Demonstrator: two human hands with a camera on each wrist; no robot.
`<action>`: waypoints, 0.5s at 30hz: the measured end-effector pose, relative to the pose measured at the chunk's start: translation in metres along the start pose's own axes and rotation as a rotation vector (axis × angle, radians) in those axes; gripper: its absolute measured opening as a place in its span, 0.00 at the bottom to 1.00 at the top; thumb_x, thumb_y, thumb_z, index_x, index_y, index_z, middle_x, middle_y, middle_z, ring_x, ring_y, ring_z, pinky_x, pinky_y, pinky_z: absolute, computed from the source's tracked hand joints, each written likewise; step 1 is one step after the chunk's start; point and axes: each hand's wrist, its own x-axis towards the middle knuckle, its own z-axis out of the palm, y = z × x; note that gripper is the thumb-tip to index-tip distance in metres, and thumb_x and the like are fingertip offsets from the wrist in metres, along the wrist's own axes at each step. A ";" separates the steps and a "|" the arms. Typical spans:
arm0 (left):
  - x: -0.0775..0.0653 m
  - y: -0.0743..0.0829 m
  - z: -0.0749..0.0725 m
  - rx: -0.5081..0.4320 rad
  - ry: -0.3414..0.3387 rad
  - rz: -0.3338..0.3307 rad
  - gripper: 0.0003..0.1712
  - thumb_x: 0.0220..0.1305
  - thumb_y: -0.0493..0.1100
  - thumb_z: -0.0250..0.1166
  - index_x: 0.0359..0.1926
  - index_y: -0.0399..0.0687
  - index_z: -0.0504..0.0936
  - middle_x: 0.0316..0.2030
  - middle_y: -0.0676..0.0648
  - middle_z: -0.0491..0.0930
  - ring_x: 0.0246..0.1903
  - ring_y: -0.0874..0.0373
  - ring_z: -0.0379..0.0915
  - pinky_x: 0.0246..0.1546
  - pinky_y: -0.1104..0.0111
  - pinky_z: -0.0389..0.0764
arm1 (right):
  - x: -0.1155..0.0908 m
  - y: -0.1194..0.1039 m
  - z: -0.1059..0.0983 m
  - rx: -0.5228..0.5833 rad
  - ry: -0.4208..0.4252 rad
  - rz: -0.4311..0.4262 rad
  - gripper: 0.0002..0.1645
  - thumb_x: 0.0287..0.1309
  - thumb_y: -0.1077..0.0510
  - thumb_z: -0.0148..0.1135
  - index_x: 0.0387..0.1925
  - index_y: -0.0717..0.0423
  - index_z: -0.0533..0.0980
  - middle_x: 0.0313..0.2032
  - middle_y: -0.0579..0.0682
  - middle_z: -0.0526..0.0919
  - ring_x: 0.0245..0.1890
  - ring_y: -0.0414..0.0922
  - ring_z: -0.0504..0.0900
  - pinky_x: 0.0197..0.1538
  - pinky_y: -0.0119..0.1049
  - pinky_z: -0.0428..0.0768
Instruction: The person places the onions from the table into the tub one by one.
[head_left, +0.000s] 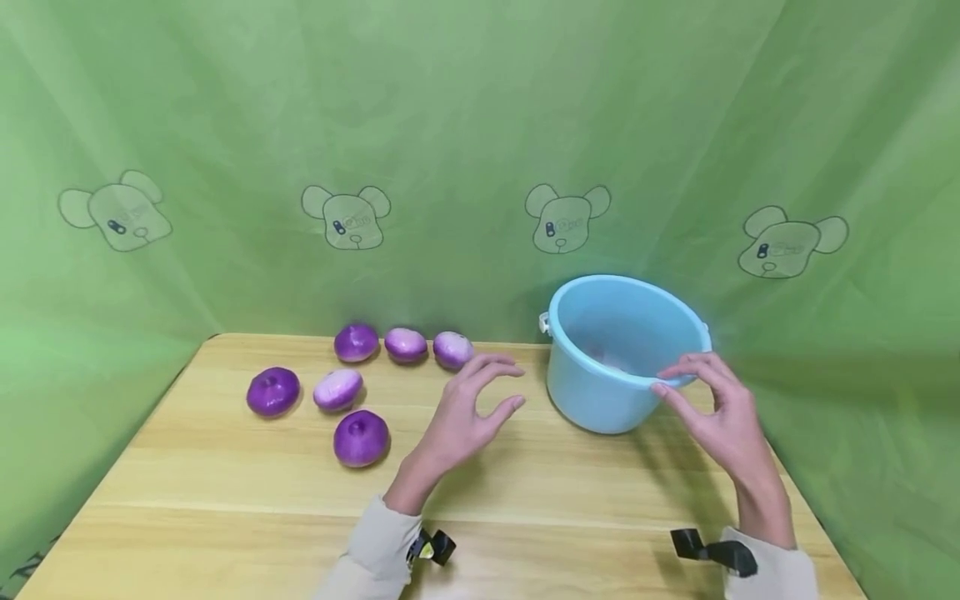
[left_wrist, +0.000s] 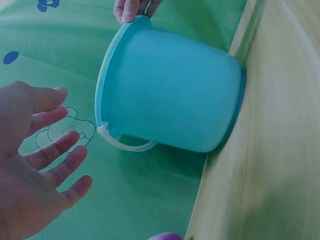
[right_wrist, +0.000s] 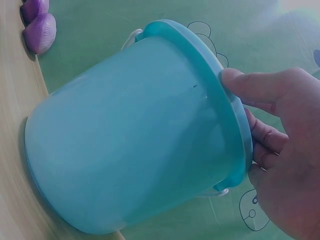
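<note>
A light blue bucket (head_left: 592,396) with a white handle stands upright on the table at the right, some small pale thing showing at its bottom. My right hand (head_left: 723,417) pinches the near right of its rim; in the right wrist view the thumb (right_wrist: 255,86) lies on the outside and the fingers go over the edge. Left of the bucket my left hand (head_left: 468,417) hovers over the table, holding nothing, fingers spread in the left wrist view. Nearest to it is a pale purple onion (head_left: 452,350) at the back.
More onions lie on the left of the wooden table (head_left: 225,492): two along the back edge, with a dark purple onion (head_left: 273,392), a whitish onion (head_left: 337,389) and another dark onion (head_left: 362,438) nearer. A green curtain (head_left: 450,108) with bear drawings hangs close behind.
</note>
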 end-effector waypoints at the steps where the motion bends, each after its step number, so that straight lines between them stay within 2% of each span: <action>1: -0.001 0.000 -0.001 0.006 -0.003 -0.002 0.18 0.65 0.40 0.72 0.56 0.45 0.83 0.57 0.45 0.80 0.60 0.54 0.74 0.68 0.59 0.72 | 0.000 0.000 0.000 -0.002 0.001 -0.003 0.13 0.54 0.70 0.75 0.42 0.61 0.84 0.50 0.44 0.79 0.57 0.37 0.71 0.67 0.26 0.62; 8: -0.008 -0.003 -0.014 0.033 -0.018 -0.054 0.18 0.66 0.40 0.71 0.56 0.46 0.83 0.58 0.47 0.79 0.62 0.55 0.72 0.69 0.59 0.69 | -0.002 0.000 -0.002 -0.018 -0.004 0.004 0.12 0.54 0.68 0.75 0.42 0.59 0.84 0.50 0.43 0.78 0.57 0.36 0.71 0.65 0.25 0.62; 15: -0.008 -0.005 -0.021 0.048 -0.009 -0.062 0.18 0.65 0.38 0.71 0.55 0.45 0.83 0.58 0.46 0.79 0.62 0.51 0.73 0.69 0.56 0.69 | -0.003 -0.005 -0.004 -0.029 -0.008 0.015 0.12 0.55 0.66 0.76 0.41 0.57 0.84 0.51 0.51 0.79 0.56 0.35 0.70 0.63 0.26 0.62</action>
